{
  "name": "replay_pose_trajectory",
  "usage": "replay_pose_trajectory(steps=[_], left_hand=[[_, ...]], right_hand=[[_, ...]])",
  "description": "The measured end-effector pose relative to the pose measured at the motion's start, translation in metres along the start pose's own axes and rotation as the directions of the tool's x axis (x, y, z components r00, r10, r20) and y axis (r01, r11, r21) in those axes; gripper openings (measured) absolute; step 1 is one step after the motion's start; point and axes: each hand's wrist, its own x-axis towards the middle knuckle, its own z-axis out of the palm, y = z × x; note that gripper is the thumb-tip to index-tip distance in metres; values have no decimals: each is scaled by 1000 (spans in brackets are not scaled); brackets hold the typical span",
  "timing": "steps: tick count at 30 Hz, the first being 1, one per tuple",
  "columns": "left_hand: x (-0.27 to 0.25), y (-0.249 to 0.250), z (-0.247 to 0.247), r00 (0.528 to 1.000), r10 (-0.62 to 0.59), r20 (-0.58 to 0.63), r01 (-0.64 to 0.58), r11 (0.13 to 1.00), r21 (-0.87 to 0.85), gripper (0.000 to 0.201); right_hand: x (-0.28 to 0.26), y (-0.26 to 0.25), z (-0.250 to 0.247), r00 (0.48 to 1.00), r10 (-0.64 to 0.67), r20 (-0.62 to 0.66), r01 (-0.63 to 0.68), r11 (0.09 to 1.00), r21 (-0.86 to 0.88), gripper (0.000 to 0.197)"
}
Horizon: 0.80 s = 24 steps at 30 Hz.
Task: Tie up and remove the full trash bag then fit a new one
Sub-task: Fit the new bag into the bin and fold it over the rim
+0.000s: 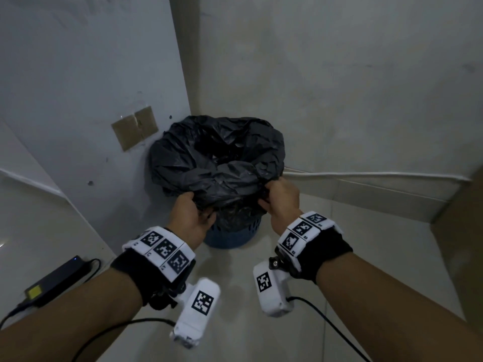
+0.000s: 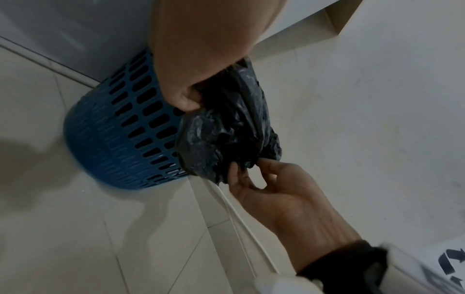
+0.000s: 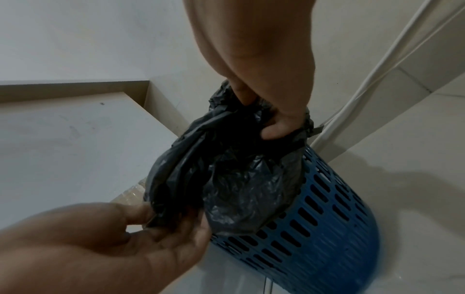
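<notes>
Gripping the black trash bag (image 1: 217, 158) at its near edge: left hand (image 1: 192, 215) and right hand (image 1: 281, 198) each pinching gathered plastic, fingers curled. Bag sitting in the blue bin (image 1: 230, 237) below both grips.

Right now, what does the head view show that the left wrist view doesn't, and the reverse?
Only the head view shows the black bag's open mouth, the taped cardboard patch on the wall and the power adapter on the floor. Only the left wrist view shows the blue basket's slotted side. Both show the left hand and right hand gripping the bag's rim.
</notes>
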Motion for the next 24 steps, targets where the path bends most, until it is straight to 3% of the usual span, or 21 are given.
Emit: replay_pose_trajectory(steps=[4,5,7,8,10,12,15,18,24], left_hand=[[10,3,-4,998,19,-63,-15,998,65,14],[12,5,-5,998,26,-56,-23,998,64,13],[16,10,-8,999,33,-31,-31,998,63,16],[18,13,-10,999,32,-31,-30,998,60,16],[24,16,-14,999,27,-33,-26,999,42,12],[25,18,-16,999,30,-18,-29,999,31,14],[24,18,-18,999,52,1,-52,999,-5,31],[18,19,-16,995,94,-17,-95,994,-61,30],[2,22,-8,990,139,1,-137,977,-166,31]], right_hand=[[0,3,-1,994,73,-79,-80,993,-88,5],[0,2,-4,988,135,-75,-142,984,-105,19],[0,1,-9,959,284,-8,-284,954,-95,59],[-3,-1,-10,938,341,62,-336,939,-71,63],[-9,-2,-7,894,397,207,-404,915,-10,47],[-9,-1,-1,903,369,220,-386,922,39,37],[-5,0,6,950,273,149,-293,947,133,35],[-5,-4,7,968,220,118,-242,945,220,33],[-12,-14,11,972,176,156,-223,899,378,46]])
